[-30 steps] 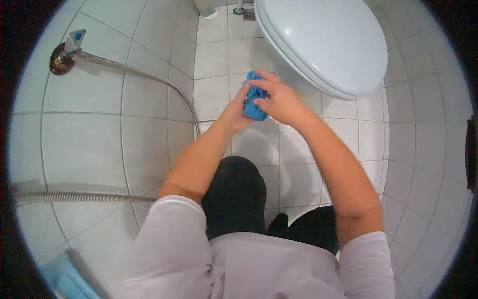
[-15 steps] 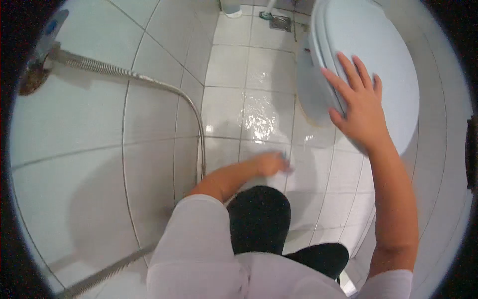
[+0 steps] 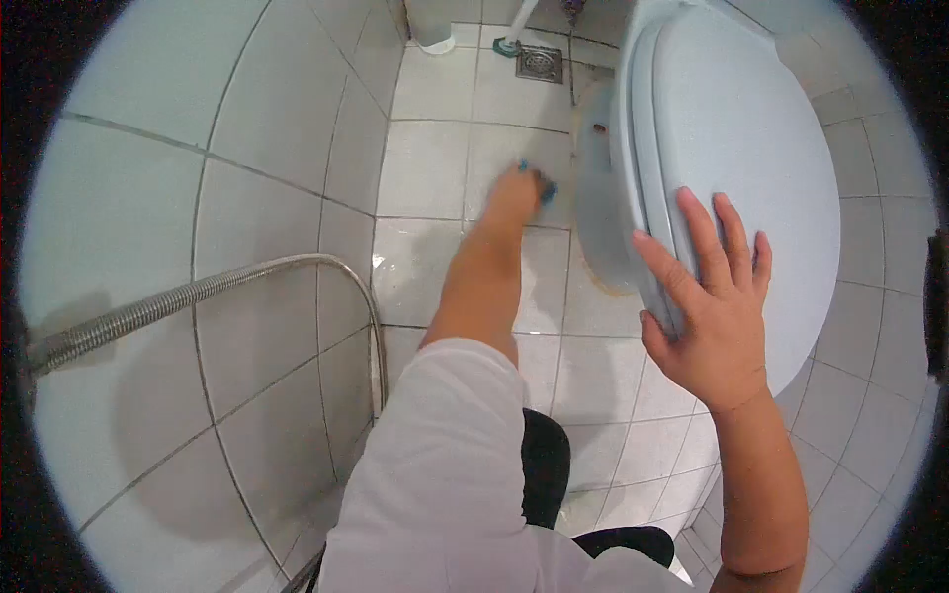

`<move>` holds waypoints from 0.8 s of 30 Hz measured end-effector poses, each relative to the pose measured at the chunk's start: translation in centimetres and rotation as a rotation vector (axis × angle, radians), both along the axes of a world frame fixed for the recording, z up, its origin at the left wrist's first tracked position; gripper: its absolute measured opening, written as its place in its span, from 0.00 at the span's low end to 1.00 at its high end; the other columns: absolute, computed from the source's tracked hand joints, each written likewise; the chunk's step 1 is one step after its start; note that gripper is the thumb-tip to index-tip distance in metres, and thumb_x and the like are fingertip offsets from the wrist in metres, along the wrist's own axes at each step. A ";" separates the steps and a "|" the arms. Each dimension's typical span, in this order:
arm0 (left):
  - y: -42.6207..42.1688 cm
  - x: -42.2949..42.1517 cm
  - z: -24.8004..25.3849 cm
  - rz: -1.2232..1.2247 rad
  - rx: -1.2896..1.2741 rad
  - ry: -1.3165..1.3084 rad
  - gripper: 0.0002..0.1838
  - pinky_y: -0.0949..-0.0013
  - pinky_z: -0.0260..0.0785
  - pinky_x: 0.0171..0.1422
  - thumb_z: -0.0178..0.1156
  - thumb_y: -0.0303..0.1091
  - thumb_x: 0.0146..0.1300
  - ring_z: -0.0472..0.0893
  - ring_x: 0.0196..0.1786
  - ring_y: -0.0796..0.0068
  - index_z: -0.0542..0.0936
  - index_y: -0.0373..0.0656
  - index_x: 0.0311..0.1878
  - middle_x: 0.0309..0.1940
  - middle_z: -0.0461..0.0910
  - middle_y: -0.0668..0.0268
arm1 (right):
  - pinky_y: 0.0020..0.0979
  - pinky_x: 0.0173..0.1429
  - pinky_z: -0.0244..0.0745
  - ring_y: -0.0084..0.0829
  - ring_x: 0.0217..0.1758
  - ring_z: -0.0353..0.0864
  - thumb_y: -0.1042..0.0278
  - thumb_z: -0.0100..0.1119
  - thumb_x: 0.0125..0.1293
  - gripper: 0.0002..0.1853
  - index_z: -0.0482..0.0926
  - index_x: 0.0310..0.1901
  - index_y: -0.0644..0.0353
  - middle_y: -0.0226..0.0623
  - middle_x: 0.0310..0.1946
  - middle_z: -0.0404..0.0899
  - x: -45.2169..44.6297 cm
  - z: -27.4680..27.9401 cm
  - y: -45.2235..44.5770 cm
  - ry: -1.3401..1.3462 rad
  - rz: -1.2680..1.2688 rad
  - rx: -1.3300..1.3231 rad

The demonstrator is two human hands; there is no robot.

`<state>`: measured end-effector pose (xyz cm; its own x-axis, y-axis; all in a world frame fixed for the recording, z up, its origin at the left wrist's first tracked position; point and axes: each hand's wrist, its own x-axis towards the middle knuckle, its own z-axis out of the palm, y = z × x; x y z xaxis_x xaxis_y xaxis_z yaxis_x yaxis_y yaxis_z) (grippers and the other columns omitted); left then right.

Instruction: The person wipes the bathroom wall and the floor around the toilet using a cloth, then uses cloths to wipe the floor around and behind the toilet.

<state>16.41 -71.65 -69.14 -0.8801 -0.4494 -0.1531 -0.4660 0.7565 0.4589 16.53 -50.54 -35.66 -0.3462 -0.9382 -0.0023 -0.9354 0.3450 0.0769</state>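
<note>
Upper centre, the left hand (image 3: 516, 194) grips a blue cloth (image 3: 548, 189) jutting rightward past its fingers, long axis blurred; at right, the right hand (image 3: 714, 321) rests wide-fingered on the toilet lid (image 3: 756, 128).

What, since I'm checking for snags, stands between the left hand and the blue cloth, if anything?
Nothing visible: the left hand, blurred, holds the blue cloth directly, over the floor tiles.

Just left of the metal drain (image 3: 540, 63) stands a green-footed white pole (image 3: 520, 22); farther left, a pale cylinder (image 3: 430, 22). A ribbed hose (image 3: 198, 290) curves by the tiled wall (image 3: 267, 128), well apart from the drain.
</note>
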 end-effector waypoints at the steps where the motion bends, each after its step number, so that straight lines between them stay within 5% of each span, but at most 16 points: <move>1: -1.2 -1.2 1.0 -0.005 -0.070 0.089 0.18 0.60 0.61 0.59 0.50 0.30 0.56 0.70 0.53 0.58 0.77 0.58 0.49 0.47 0.75 0.66 | 0.56 0.65 0.43 0.44 0.69 0.50 0.73 0.63 0.33 0.38 0.71 0.54 0.37 0.34 0.66 0.55 0.1 0.1 0.0 -0.016 -0.004 -0.010; 4: -2.7 -0.4 9.5 0.004 -0.121 0.342 0.20 0.61 0.61 0.57 0.52 0.27 0.53 0.72 0.49 0.58 0.76 0.52 0.50 0.44 0.75 0.62 | 0.56 0.65 0.43 0.44 0.69 0.50 0.73 0.63 0.33 0.37 0.72 0.54 0.37 0.33 0.66 0.55 0.0 0.1 0.1 -0.045 0.004 -0.038; 7: -1.6 5.0 10.4 -0.006 -0.051 0.658 0.19 0.57 0.61 0.56 0.55 0.26 0.50 0.69 0.45 0.53 0.77 0.54 0.48 0.41 0.74 0.62 | 0.56 0.65 0.43 0.44 0.69 0.50 0.73 0.63 0.34 0.37 0.72 0.53 0.37 0.33 0.65 0.56 -0.3 -0.5 -0.4 -0.057 0.015 -0.053; 10: 2.7 14.8 7.5 -0.094 -0.108 0.578 0.24 0.51 0.56 0.61 0.55 0.24 0.47 0.70 0.48 0.55 0.75 0.54 0.51 0.44 0.71 0.58 | 0.56 0.65 0.43 0.44 0.69 0.50 0.73 0.63 0.35 0.36 0.72 0.53 0.37 0.33 0.65 0.56 -0.2 0.1 -0.5 -0.062 0.010 -0.059; 13: 10.6 24.2 4.5 -0.149 -0.008 0.081 0.18 0.53 0.57 0.63 0.53 0.34 0.54 0.69 0.55 0.56 0.76 0.61 0.49 0.49 0.71 0.62 | 0.56 0.65 0.42 0.43 0.69 0.50 0.73 0.63 0.35 0.36 0.71 0.53 0.37 0.33 0.65 0.56 -0.4 -0.3 -0.5 -0.059 0.015 -0.048; 17: 14.2 30.8 2.8 -0.650 0.044 -0.044 0.15 0.56 0.62 0.59 0.53 0.38 0.56 0.69 0.56 0.59 0.76 0.62 0.48 0.48 0.72 0.65 | 0.56 0.65 0.42 0.44 0.69 0.49 0.73 0.63 0.34 0.37 0.71 0.53 0.37 0.33 0.66 0.55 -0.6 -0.3 -0.3 -0.048 0.004 -0.023; 18: 14.2 31.2 2.4 -0.889 -0.015 -0.053 0.14 0.57 0.64 0.57 0.53 0.40 0.57 0.69 0.56 0.59 0.76 0.62 0.48 0.47 0.73 0.65 | 0.56 0.65 0.42 0.44 0.69 0.49 0.73 0.63 0.34 0.37 0.71 0.53 0.37 0.33 0.66 0.55 -0.6 -0.3 -0.3 -0.051 0.001 -0.018; 22: 9.6 23.1 0.8 -0.839 0.333 -0.203 0.16 0.51 0.59 0.60 0.52 0.46 0.57 0.70 0.55 0.55 0.75 0.53 0.47 0.54 0.70 0.61 | 0.56 0.66 0.43 0.45 0.69 0.49 0.74 0.63 0.33 0.37 0.71 0.53 0.36 0.35 0.66 0.54 0.0 -0.9 -0.3 -0.017 -0.020 0.032; 23: 8.5 20.9 -1.7 -0.560 0.134 -0.126 0.15 0.53 0.62 0.58 0.51 0.46 0.59 0.73 0.50 0.56 0.74 0.59 0.49 0.50 0.72 0.61 | 0.56 0.66 0.43 0.45 0.70 0.49 0.75 0.63 0.33 0.38 0.71 0.53 0.36 0.35 0.66 0.54 0.1 -1.2 -0.5 0.007 -0.018 0.026; 24: 6.2 17.8 -2.3 -0.554 -0.055 -0.034 0.16 0.51 0.61 0.59 0.50 0.44 0.59 0.72 0.52 0.54 0.73 0.65 0.51 0.50 0.72 0.62 | 0.55 0.66 0.43 0.44 0.70 0.48 0.75 0.62 0.33 0.38 0.71 0.53 0.35 0.35 0.66 0.54 0.2 -1.7 -0.3 0.022 -0.018 0.023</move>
<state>34.17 -65.41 -71.44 -0.9820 0.0711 -0.1750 -0.0056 0.9151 0.4033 16.69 -50.88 -37.32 -0.3635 -0.9315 -0.0159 -0.9269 0.3599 0.1060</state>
